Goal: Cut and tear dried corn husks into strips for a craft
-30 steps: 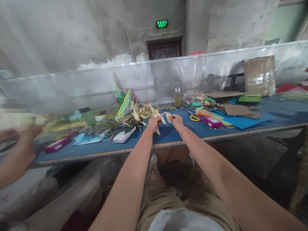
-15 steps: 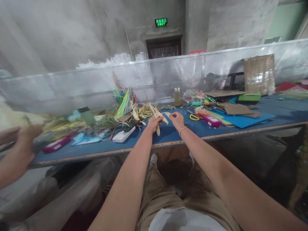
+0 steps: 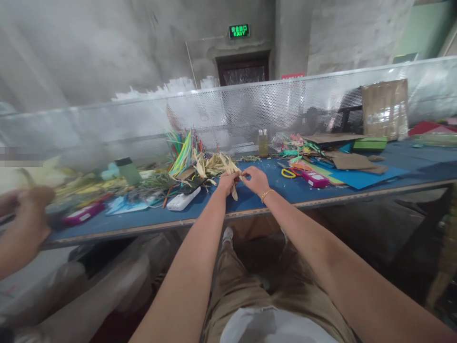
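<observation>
The right hand (image 3: 255,180) drew in toward the left hand (image 3: 227,182) until the two nearly met over the pale straw strips (image 3: 233,183), where a second earlier they had been held apart. The loose strip end that had arched between them was gathered in. At the far left, a co-worker's hand (image 3: 30,209) dropped slightly.

Blurred co-worker's hand (image 3: 26,216) at nine o'clock, forearm cut by the edge; fingers (image 3: 246,175) at the pale strips (image 3: 232,177) too small to read.
</observation>
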The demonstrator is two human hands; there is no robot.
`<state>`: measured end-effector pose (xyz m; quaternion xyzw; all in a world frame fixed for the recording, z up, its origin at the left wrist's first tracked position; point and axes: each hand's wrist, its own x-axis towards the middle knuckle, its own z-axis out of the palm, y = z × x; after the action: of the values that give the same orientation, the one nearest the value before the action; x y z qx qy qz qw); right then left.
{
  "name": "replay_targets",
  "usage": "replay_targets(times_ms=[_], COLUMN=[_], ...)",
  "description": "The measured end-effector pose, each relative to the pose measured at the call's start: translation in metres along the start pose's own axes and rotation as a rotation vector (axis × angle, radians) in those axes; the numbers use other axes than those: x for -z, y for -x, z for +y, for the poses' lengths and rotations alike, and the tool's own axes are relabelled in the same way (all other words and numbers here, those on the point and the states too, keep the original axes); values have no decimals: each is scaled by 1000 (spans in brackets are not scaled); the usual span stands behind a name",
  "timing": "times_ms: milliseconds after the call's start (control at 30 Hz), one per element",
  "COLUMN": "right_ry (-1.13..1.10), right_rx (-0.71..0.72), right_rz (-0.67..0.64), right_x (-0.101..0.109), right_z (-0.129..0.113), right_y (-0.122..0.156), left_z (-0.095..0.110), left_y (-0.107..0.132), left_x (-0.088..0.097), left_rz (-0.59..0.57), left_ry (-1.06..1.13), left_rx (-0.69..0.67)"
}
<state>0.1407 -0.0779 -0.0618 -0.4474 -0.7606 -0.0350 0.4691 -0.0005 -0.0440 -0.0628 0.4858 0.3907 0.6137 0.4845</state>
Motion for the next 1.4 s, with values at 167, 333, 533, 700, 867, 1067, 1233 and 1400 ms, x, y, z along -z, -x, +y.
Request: replay_targets(times_ms=[167,333,533,700,867,1067,1233,1400], right_ry=[-43,-85,-175,-352,-525,-620,-684,-819], right_rx=[-37,-31,-51,-203,-304,-378,-470,-579], right_rz=[-4,27,31,70,-9,-41,2,-19], right_x=[-3,-5,-6,-7,-16,-21,-15,-11], right_z=[6,11,13,19,25,28,24,17], right_y=[-1,-2,-2,-5,-6,-7,-5,-5], left_z=[2,4,0,-2,0,5,9,11], left_y=[1,1,-2,-6,-3,2,6,6], left_x=[0,-1,2,4,1,-1,-1,-2], left_rz=[-1,-48,-89,-36,-67,-57,-112,-63], left_ry=[15,39,-34,-3,59,95,102,109], left_rx=[48,68,-1,-27,-11,31,129,130])
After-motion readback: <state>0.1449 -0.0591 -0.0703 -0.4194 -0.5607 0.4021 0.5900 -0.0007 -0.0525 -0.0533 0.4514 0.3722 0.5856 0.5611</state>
